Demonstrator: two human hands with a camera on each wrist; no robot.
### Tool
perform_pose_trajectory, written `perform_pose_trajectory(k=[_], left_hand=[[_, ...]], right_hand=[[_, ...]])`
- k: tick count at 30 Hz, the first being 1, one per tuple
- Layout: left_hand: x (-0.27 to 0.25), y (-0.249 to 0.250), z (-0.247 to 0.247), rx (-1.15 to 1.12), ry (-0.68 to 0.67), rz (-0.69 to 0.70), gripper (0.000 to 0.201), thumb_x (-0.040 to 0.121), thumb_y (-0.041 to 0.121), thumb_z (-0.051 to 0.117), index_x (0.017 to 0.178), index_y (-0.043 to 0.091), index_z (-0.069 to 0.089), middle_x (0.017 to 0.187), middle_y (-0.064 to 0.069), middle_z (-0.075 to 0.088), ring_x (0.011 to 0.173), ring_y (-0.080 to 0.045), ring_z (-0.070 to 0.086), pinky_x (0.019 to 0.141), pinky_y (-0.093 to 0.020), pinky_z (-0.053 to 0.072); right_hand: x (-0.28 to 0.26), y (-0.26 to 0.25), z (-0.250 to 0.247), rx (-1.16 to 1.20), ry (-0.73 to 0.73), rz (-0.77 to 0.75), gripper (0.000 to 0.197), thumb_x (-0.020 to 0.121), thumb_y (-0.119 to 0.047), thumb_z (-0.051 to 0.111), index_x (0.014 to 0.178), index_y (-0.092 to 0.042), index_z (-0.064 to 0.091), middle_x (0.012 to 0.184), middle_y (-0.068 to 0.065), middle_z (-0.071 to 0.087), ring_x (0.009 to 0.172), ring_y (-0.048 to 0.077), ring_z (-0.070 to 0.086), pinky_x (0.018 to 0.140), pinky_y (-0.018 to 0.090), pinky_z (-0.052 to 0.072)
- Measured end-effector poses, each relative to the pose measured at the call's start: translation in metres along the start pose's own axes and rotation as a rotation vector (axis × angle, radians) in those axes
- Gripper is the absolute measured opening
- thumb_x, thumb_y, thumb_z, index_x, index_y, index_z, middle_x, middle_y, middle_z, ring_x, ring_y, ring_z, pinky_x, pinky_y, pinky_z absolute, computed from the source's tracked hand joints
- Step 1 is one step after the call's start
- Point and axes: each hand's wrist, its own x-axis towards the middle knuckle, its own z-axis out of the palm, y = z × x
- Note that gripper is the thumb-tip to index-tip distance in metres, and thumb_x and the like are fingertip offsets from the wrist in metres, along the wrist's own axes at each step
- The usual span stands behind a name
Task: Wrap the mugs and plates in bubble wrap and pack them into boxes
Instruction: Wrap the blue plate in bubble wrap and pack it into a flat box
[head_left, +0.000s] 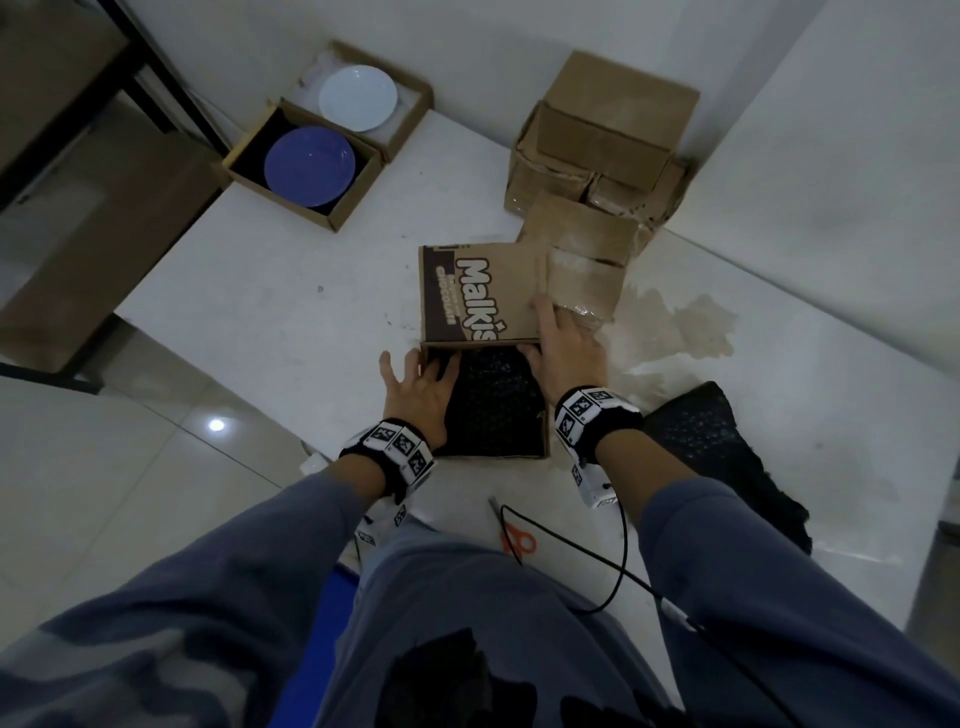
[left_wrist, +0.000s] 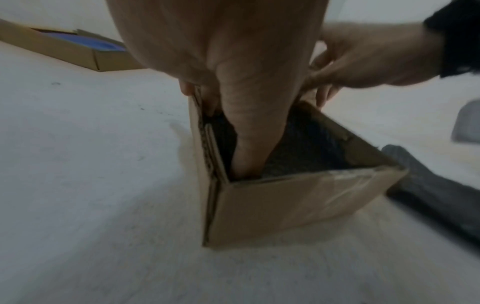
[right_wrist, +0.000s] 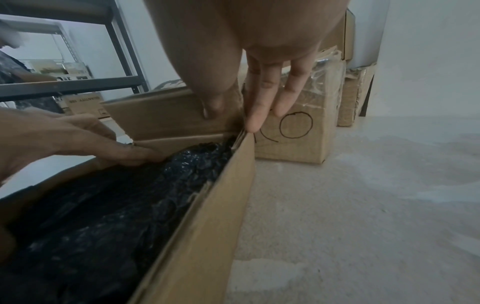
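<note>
On the white table (head_left: 270, 322) in front of me: open cardboard box (head_left: 491, 453) with the black bubble-wrapped bundle (head_left: 493, 400) sitting inside. My left hand (head_left: 418, 395) lies flat, fingers spread, pressing the bundle at the box's left wall; nothing gripped. My right hand (head_left: 563, 343) rests on the far right corner, fingers straight against the printed flap (head_left: 478, 291), thumb inside. Blue plate (head_left: 309, 167) and white plate (head_left: 358, 97) sit unwrapped in trays far left. Loose black bubble wrap (head_left: 717, 441) just right of the box.
</note>
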Motion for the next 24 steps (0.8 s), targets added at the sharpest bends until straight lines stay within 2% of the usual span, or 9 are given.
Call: perform_pose_trajectory(k=[2, 5, 8, 11, 16, 20, 22, 24], left_hand=[[-0.006, -0.002, -0.001, 0.011, 0.044, 0.018, 0.102, 0.066, 0.034, 0.073, 0.152, 0.02, 0.02, 0.148, -0.008, 0.035, 0.134, -0.032, 0.028, 0.109, -0.066, 0.006], [-0.011, -0.003, 0.0, 0.031, 0.161, 0.13, 0.087, 0.066, 0.021, 0.073, 0.145, 0.022, 0.037, 0.145, -0.012, 0.037, 0.129, -0.03, 0.038, 0.108, -0.053, 0.02], [-0.004, -0.003, 0.002, 0.053, 0.11, 0.232, 0.087, 0.075, 0.02, 0.07, 0.15, 0.02, 0.026, 0.15, -0.02, 0.028, 0.137, -0.034, 0.032, 0.116, -0.045, 0.018], [0.007, -0.006, 0.001, 0.069, 0.027, 0.22, 0.094, 0.078, 0.028, 0.069, 0.154, 0.017, 0.014, 0.153, -0.025, 0.021, 0.142, -0.036, 0.026, 0.122, -0.044, 0.009], [0.015, -0.001, 0.004, 0.133, 0.003, 0.22, 0.098, 0.078, 0.032, 0.066, 0.154, 0.016, 0.007, 0.15, -0.027, 0.027, 0.141, -0.037, 0.027, 0.121, -0.049, -0.001], [0.016, 0.002, 0.004, 0.187, -0.02, 0.247, 0.098, 0.081, 0.034, 0.061, 0.155, 0.014, 0.001, 0.146, -0.027, 0.033, 0.138, -0.038, 0.032, 0.12, -0.052, -0.005], [0.018, 0.001, 0.005, 0.184, -0.028, 0.246, 0.099, 0.081, 0.035, 0.06, 0.155, 0.013, -0.001, 0.148, -0.029, 0.032, 0.14, -0.039, 0.029, 0.119, -0.053, -0.006], [0.018, 0.0, 0.005, 0.169, -0.048, 0.247, 0.101, 0.08, 0.033, 0.062, 0.155, 0.013, -0.004, 0.15, -0.03, 0.028, 0.143, -0.038, 0.024, 0.12, -0.053, -0.006]], right_hand=[[0.001, 0.0, -0.002, -0.01, -0.014, -0.007, 0.058, 0.088, -0.035, 0.066, 0.137, -0.02, 0.038, 0.113, 0.009, 0.062, 0.09, 0.032, 0.064, 0.069, 0.038, 0.052], [0.003, 0.0, -0.007, -0.009, -0.029, -0.014, 0.058, 0.088, -0.033, 0.065, 0.137, -0.019, 0.036, 0.115, 0.009, 0.063, 0.094, 0.032, 0.064, 0.07, 0.038, 0.051], [0.004, -0.002, -0.012, -0.048, -0.044, -0.023, 0.062, 0.087, -0.033, 0.066, 0.14, -0.019, 0.035, 0.117, 0.009, 0.062, 0.099, 0.033, 0.062, 0.072, 0.039, 0.051], [0.003, -0.003, -0.018, -0.098, -0.045, -0.035, 0.065, 0.088, -0.033, 0.066, 0.143, -0.02, 0.034, 0.119, 0.01, 0.059, 0.101, 0.034, 0.06, 0.071, 0.038, 0.049], [0.001, -0.005, -0.026, -0.129, -0.062, -0.075, 0.06, 0.091, -0.027, 0.061, 0.144, -0.017, 0.034, 0.115, 0.01, 0.063, 0.098, 0.034, 0.061, 0.066, 0.034, 0.04], [-0.001, -0.007, -0.029, -0.059, -0.087, -0.052, 0.065, 0.09, -0.019, 0.059, 0.147, -0.013, 0.028, 0.114, 0.016, 0.062, 0.096, 0.037, 0.061, 0.07, 0.038, 0.047], [-0.006, -0.006, -0.027, 0.091, -0.084, -0.035, 0.061, 0.086, -0.016, 0.061, 0.138, -0.012, 0.03, 0.103, 0.016, 0.061, 0.089, 0.037, 0.061, 0.069, 0.041, 0.051], [-0.009, -0.002, -0.024, 0.247, -0.082, -0.048, 0.04, 0.082, -0.01, 0.06, 0.114, -0.012, 0.037, 0.089, 0.011, 0.057, 0.078, 0.034, 0.059, 0.063, 0.042, 0.051]])
